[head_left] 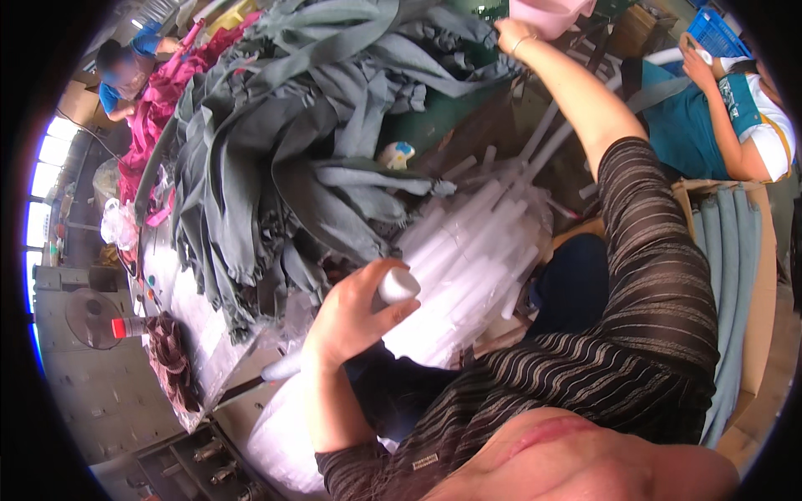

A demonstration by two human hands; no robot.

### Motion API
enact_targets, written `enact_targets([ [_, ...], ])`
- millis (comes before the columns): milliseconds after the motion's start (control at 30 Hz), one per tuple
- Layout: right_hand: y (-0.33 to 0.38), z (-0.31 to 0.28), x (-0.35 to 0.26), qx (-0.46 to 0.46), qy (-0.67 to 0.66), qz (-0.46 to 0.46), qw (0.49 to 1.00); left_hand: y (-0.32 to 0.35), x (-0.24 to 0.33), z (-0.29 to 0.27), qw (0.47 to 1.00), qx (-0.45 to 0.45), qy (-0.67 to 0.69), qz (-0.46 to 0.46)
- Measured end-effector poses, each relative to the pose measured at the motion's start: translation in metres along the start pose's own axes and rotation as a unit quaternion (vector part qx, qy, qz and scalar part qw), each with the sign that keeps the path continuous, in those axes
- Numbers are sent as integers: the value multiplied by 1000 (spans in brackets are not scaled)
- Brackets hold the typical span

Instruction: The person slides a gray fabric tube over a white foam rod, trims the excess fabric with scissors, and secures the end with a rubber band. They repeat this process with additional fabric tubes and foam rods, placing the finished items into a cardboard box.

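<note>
My left hand (347, 313) is closed around a white foam tube (398, 285), its rounded end poking out between thumb and fingers. Behind that wrist, a grey-covered length (284, 366) shows with a dark rod running from it; whether it joins the tube is hidden. Far ahead on the right, my right hand (514, 37) reaches out with its fingers curled, beside a pink plastic basin (547, 15) and just above the ends of grey fabric sleeves (242, 159). What its fingertips hold is hidden. The sleeves lie in a big heap across the table. White foam tubes (468, 250) lie bundled in clear plastic before me.
A cardboard box (756, 334) of grey-covered tubes (723, 275) stands at my right. Beyond it a co-worker in a teal apron (689, 125) handles a white tube. At the far left another person works with magenta fabric (159, 108). A fan (92, 317) stands left.
</note>
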State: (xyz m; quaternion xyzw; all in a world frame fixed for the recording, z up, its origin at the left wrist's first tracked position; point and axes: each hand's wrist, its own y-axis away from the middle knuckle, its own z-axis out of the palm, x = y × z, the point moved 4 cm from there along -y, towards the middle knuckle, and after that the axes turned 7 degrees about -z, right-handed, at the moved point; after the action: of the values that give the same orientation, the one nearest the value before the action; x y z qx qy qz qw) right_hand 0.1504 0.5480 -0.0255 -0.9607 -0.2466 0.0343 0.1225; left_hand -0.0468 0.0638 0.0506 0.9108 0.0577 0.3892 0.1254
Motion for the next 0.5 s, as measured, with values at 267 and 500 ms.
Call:
enact_targets([
  [267, 21, -32, -23, 21, 133, -58, 989, -4, 5, -2, 1000, 0, -3, 8],
  [500, 173, -137, -143, 237, -479, -221, 816, -4, 7, 2, 997, 63, -38, 20],
])
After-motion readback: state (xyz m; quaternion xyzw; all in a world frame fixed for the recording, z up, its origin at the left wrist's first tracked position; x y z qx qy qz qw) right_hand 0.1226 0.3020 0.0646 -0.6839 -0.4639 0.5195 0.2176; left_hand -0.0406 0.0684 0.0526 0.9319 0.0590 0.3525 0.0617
